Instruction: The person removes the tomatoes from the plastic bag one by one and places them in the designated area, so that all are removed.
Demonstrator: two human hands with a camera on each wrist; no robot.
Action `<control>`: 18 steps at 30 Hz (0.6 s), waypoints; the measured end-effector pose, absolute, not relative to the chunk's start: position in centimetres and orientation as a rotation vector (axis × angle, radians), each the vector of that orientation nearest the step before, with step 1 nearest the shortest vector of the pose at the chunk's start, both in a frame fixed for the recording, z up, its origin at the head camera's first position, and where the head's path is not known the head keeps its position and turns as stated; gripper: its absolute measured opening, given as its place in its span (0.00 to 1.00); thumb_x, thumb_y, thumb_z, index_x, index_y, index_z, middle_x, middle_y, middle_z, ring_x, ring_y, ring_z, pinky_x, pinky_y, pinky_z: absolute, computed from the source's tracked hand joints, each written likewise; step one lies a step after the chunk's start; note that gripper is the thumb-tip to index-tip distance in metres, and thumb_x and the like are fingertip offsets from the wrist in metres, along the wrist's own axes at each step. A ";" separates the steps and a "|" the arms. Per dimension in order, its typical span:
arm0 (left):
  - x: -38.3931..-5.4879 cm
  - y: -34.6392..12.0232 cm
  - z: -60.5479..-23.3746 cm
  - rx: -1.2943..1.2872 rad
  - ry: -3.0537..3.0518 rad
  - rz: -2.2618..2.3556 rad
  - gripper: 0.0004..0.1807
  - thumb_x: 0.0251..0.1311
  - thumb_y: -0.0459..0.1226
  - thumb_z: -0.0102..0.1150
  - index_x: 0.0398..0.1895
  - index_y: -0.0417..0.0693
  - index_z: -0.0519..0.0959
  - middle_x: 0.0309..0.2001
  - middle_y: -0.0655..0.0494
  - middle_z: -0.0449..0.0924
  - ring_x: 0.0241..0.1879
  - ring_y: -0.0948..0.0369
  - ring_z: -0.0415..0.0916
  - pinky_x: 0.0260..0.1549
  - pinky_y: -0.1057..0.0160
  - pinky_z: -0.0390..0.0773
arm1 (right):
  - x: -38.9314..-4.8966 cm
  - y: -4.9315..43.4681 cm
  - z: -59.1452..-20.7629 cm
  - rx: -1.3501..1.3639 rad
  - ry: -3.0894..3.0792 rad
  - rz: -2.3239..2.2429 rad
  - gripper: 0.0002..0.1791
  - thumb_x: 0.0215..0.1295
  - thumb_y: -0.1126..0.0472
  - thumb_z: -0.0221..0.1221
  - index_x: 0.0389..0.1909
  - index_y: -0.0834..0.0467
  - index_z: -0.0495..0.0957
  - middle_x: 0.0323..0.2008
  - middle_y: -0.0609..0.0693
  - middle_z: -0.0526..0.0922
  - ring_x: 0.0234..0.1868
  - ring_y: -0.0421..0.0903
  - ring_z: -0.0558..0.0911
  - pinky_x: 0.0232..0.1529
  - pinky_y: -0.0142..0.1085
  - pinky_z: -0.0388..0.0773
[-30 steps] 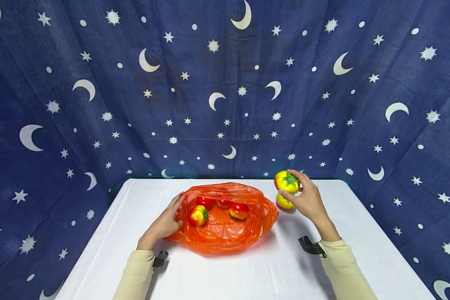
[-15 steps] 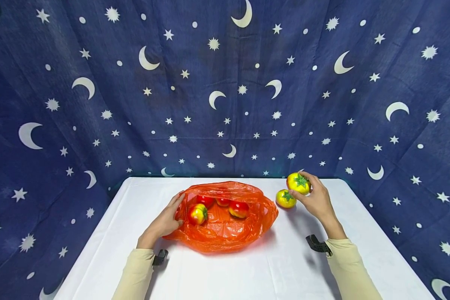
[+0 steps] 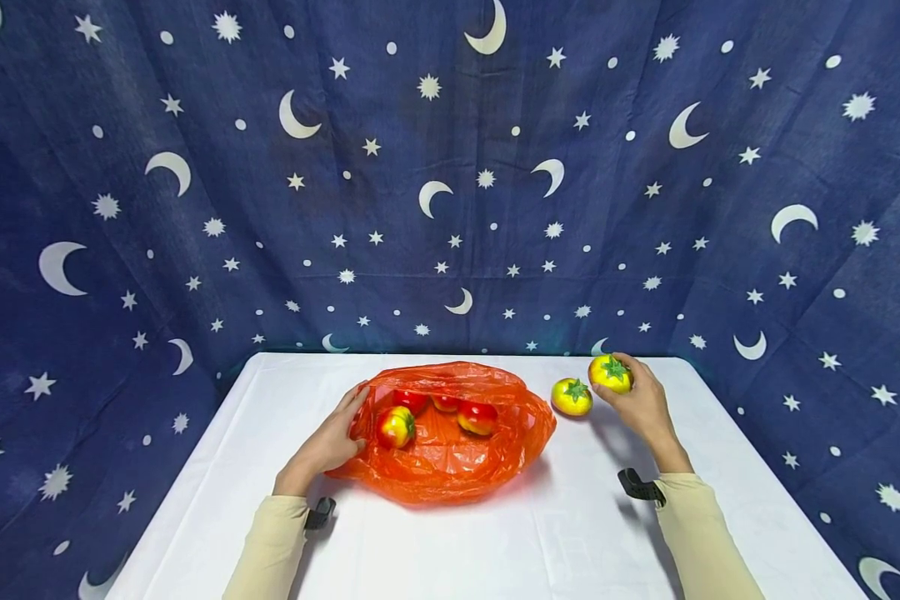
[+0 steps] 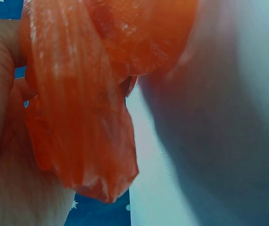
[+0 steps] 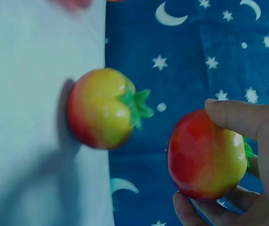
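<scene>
My left hand (image 3: 332,439) holds the left side of a red plastic bag (image 3: 450,479), its mouth facing me. In the left wrist view, bunched bag film (image 4: 82,117) hangs beside the thumb. Inside the bag sit several toy tomatoes, among them a red-and-yellow one (image 3: 395,428) at the left and another (image 3: 477,418) at the right. My right hand (image 3: 641,408) grips a toy tomato (image 3: 610,374) between thumb and fingers, raised above the table, its green calyx toward me. Just left of it, a second toy tomato (image 3: 572,397) stands on the table, close to the bag.
A white cloth covers the table (image 3: 450,554). Behind it and along both sides hangs a dark blue curtain (image 3: 450,242) with moons and stars. Each wrist wears a black camera mount, the right one (image 3: 641,486) low over the cloth.
My right hand has carried its toy tomato to the right, away from the bag. The toy tomato on the table, partly covered before, now shows whole. My left hand and the bag stay put.
</scene>
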State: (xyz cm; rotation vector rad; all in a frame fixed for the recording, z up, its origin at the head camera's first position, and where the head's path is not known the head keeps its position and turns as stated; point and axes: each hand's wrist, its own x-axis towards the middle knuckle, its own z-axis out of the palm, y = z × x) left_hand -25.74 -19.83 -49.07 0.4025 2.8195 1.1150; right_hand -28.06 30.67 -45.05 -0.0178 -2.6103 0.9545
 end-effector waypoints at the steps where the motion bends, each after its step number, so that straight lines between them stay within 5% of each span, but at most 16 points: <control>1: -25.8 -19.8 -49.1 0.402 2.818 1.118 0.51 0.51 0.24 0.62 0.79 0.46 0.49 0.79 0.47 0.42 0.75 0.41 0.52 0.70 0.41 0.61 | -28.2 30.9 -45.3 -0.027 -2.619 0.945 0.38 0.57 0.55 0.68 0.67 0.62 0.66 0.62 0.69 0.71 0.59 0.66 0.72 0.57 0.60 0.70; 18: -25.8 -19.9 -49.1 0.382 2.817 1.104 0.50 0.52 0.25 0.61 0.79 0.47 0.49 0.79 0.47 0.42 0.75 0.41 0.51 0.70 0.40 0.61 | -29.4 32.8 -48.3 -0.164 -2.694 1.064 0.40 0.58 0.57 0.67 0.70 0.62 0.62 0.65 0.69 0.69 0.62 0.66 0.70 0.63 0.60 0.67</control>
